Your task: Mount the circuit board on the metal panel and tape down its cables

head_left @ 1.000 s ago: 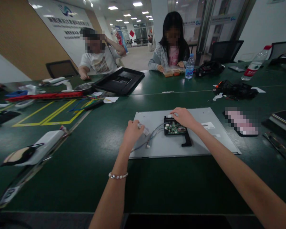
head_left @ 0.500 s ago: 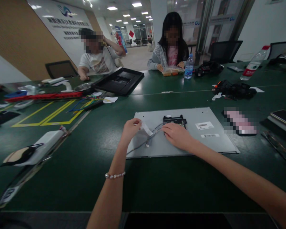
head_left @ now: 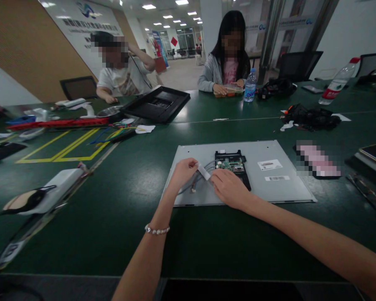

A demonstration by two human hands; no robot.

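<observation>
A flat grey panel [head_left: 282, 191] lies on the green table, with a black-framed circuit board [head_left: 233, 164] on its middle. My left hand [head_left: 185, 169] pinches the upper end of a white strip [head_left: 203, 171] above the panel's left part. At the strip's lower end is my right hand [head_left: 227, 186], its fingers closed beside the board; what they grip is too small to make out. Grey cables [head_left: 184, 189] run under the strip and past my left hand. Two white labels are on the panel's right side, one of them a barcode label [head_left: 277, 178].
A phone [head_left: 319, 161] and eyeglasses [head_left: 368, 192] lie to the right. Beyond the panel stands a water bottle [head_left: 250, 88]. A black frame [head_left: 159, 104] and loose wires [head_left: 113, 136] are at the back left. Two people sit across the table.
My left hand has moved right with the white strip, over the cables. My right hand has come down off the board to the strip's lower end, uncovering the circuit board.
</observation>
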